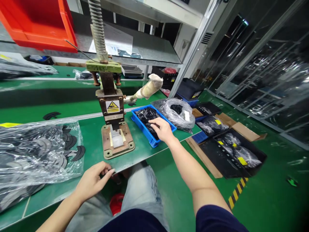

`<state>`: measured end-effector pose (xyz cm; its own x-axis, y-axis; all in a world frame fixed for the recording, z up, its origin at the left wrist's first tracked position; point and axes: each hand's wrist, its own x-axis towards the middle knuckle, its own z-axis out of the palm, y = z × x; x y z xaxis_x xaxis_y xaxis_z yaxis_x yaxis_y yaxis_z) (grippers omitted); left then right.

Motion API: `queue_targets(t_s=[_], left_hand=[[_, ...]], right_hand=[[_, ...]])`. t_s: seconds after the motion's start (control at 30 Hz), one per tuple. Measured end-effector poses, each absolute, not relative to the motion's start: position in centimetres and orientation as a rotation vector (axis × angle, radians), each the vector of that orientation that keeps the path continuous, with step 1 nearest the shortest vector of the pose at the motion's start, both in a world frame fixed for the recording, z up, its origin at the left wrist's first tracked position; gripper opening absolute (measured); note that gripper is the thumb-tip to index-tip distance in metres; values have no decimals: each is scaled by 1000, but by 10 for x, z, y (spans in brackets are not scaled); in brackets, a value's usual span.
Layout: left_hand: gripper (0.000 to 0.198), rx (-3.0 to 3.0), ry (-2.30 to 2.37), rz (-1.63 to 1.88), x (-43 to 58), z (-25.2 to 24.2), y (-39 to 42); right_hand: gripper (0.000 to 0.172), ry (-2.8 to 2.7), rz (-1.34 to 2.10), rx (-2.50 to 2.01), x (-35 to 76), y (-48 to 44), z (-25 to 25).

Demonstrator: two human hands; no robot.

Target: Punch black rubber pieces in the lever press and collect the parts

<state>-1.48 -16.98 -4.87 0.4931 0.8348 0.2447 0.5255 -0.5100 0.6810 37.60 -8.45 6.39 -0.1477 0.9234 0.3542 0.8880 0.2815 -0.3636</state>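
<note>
My right hand [162, 129] reaches into a blue tray [143, 128] filled with small black parts [146, 115]. Its thumb and fingers are drawn together at the parts; whatever is between the fingertips is hidden. My left hand [95, 178] rests at the front edge of the green table, fingers curled in and thumb close to the index finger. Any small thing in that hand cannot be made out. Between the hands stands a hand press [111, 106] with a warning label. A pale, translucent fixture block [117, 139] sits on its base, and a wrapped lever [149, 87] sticks out to the right.
Clear plastic bags with dark curved parts [41, 151] cover the table's left side. A rolled-open bag [180, 112] of black parts stands beyond the tray. Black bins [231, 154] and cardboard lie to the right. A red bin [41, 25] hangs over the shelf edge.
</note>
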Motion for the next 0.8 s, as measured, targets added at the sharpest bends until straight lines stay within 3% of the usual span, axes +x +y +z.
queue_targets(t_s=[0.17,0.3,0.63,0.8], left_hand=[[17,2014,1080,933,8,-15,-174],[24,1968,1035,1027,25,8,-175],[22,1961,935,1072,26,9,-181],[22,1559,908,824,28,14,-176]], right_hand=[[30,-1859,363,-1103,320,-145,30],[39,-1830,491,-1013,286,-173,6],[44,-1919,318,-816,266,-175,-4],[48,-2012,223,-675,263,-170,-3]])
